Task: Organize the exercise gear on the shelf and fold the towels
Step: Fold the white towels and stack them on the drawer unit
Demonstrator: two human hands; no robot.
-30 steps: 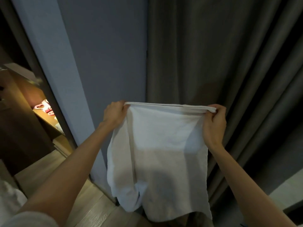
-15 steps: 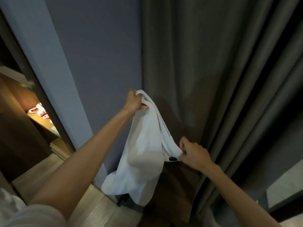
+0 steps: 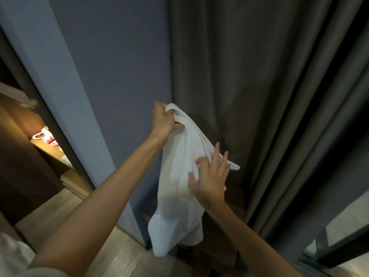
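While left hand (image 3: 162, 121) grips towel (image 3: 175, 212), right hand (image 3: 209, 176) spread.

A lit wooden shelf (image 3: 52, 154) holds red-and-white items (image 3: 46, 135).

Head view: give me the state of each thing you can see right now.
Towel: hanging in the air, doubled over, unfinished.
Left hand: fist shut on the towel's top.
Right hand: open, fingers spread against the towel.
Curtain: drawn closed.
Shelf: lit, red and white items on it.
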